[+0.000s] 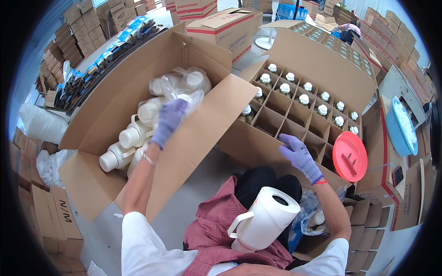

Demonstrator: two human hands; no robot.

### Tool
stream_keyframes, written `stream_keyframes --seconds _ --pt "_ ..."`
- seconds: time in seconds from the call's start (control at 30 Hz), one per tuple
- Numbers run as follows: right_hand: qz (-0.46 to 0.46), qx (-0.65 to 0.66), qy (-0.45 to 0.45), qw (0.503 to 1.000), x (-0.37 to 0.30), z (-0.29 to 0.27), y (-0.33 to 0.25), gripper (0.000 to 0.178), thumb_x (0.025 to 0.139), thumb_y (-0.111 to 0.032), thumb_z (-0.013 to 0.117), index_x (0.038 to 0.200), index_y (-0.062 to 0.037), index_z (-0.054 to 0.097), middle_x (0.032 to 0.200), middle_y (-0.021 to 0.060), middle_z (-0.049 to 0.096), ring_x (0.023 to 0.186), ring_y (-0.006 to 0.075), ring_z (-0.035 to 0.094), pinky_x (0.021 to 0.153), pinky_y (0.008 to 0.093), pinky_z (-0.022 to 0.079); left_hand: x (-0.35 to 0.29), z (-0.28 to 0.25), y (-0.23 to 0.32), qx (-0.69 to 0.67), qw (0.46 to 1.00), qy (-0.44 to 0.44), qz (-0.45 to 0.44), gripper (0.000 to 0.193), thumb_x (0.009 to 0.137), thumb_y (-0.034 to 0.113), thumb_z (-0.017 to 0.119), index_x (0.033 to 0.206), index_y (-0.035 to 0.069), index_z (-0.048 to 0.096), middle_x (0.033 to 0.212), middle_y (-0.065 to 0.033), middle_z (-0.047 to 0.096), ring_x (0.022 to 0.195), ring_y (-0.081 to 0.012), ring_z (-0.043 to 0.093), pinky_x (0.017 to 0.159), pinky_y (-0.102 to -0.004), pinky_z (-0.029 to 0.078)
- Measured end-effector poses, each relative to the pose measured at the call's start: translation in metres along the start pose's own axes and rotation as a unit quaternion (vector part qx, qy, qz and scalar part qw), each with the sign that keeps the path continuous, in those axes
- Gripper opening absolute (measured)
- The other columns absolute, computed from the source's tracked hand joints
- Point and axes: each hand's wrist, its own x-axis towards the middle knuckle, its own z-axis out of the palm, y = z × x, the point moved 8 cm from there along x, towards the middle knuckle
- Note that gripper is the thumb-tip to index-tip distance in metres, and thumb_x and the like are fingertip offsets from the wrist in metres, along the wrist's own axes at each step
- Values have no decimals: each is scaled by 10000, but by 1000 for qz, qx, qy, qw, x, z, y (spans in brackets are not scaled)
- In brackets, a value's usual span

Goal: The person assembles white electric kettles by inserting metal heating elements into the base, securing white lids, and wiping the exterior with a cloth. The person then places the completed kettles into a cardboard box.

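My left hand (pixel 170 120), in a purple glove, reaches into the open carton at the left. Its fingers are bent against a clear plastic bag (pixel 191 96) wrapped round white jugs, and the fingertips are partly hidden. Several white plastic jugs (pixel 130 137) with handles lie around it. My right hand (pixel 297 156), gloved too, rests over the near edge of the divided carton (pixel 258 149), fingers apart and holding nothing. On my lap leans a white vacuum jug (pixel 264 218), its dark round opening facing up and its handle to the left.
Bottles with white caps (pixel 304 99) fill several cells of the divided carton. A red plate (pixel 352 154) with small dark pieces sits on its right corner. Farther right are a blue basin (pixel 401 126) and a phone (pixel 397 176). Stacked cartons (pixel 85 27) line the back.
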Motion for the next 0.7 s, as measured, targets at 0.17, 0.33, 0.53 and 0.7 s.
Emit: stream_keyframes --seconds 0.17,0.33,0.53,0.7 --pt "-170 17 -46 984 29 44 -110 501 925 -265 639 1340 -4 533 1199 189 595 1062 299 636 914 377 507 -44 32 146 -164 958 -51 230 147 902 149 662 988 41 711 881 -116 699 865 -273 664 805 -382 509" --pt "-172 32 -124 977 24 73 -135 582 922 -305 639 1410 -41 465 1285 193 529 1111 312 606 950 377 492 -30 -14 86 3 971 157 178 398 884 272 701 1204 43 645 1221 -173 609 1152 -337 556 991 -428 430" --pt "-103 -22 -136 985 45 86 -113 633 909 -346 633 1431 -45 440 1276 195 526 1061 311 612 902 395 516 -25 -35 -18 335 923 188 -7 613 797 487 719 1229 61 631 1430 -146 463 1360 -390 337 1146 -556 198" --pt "-172 -35 -127 976 58 109 -134 696 891 -381 658 1448 -47 409 1295 229 513 1101 345 586 946 399 494 -39 -48 -4 275 924 236 125 209 834 243 715 930 58 715 1260 -103 602 1282 -337 459 1142 -541 233"
